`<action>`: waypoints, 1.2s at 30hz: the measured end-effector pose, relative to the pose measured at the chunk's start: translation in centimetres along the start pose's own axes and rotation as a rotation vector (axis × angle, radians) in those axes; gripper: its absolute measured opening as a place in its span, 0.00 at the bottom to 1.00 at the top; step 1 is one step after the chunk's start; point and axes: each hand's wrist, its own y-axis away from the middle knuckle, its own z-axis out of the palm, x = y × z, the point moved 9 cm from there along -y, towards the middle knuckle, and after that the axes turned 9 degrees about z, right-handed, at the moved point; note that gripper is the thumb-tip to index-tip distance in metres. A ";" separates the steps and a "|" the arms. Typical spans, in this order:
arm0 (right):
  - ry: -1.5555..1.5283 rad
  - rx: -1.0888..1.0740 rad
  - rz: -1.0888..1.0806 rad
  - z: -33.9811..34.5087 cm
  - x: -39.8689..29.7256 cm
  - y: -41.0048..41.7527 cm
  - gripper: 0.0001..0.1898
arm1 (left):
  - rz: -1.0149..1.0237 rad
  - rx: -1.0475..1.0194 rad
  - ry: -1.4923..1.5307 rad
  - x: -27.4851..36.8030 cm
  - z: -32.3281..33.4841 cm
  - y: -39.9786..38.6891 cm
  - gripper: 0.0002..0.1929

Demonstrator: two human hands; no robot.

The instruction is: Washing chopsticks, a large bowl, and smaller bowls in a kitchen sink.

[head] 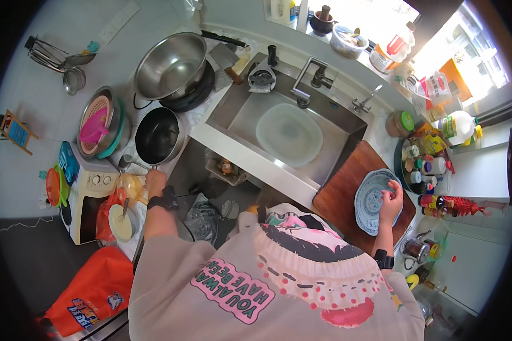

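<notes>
At the left of the head view, my left hand (155,182) is closed around the handle of a black-lined frying pan (157,134), which sits on the counter. My right hand (391,202) is over a blue-and-white patterned plate (369,204), its fingers partly curled and apart; whether it touches the plate cannot be told. The plate lies on a brown wooden cutting board (341,183) beside the sink. Inside the steel sink (239,115) lies a round translucent basin (289,134), below the faucet (301,91).
A large steel bowl (173,66) sits behind the pan, near a cleaver (224,57). Colanders and bowls (98,123) stand on a white microwave oven (96,179) at left. A tray of condiment bottles (424,166) is at right. A bin (226,168) stands below the counter.
</notes>
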 end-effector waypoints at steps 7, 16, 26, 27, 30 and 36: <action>0.062 -0.246 -0.185 6.8 -5.2 0.7 0.16 | 0.287 -0.259 0.092 -3.1 4.6 -4.3 0.19; 0.019 -0.306 -0.133 10.0 -5.9 0.2 0.15 | 0.020 -0.742 1.553 5.1 5.8 5.7 0.06; -0.078 -0.370 -0.129 13.2 -4.9 -0.8 0.15 | 0.207 -0.743 1.146 5.9 0.9 16.8 0.07; -0.077 -0.360 -0.119 13.6 -5.0 -0.9 0.15 | 0.213 -0.752 1.137 6.5 0.2 17.8 0.07; -0.094 -0.402 -0.136 15.9 -5.7 -1.0 0.15 | 0.297 -0.843 1.051 9.7 -1.1 20.2 0.08; -0.111 -0.552 -0.090 21.2 -8.1 -0.9 0.15 | 0.462 -0.857 0.881 18.6 0.3 19.7 0.06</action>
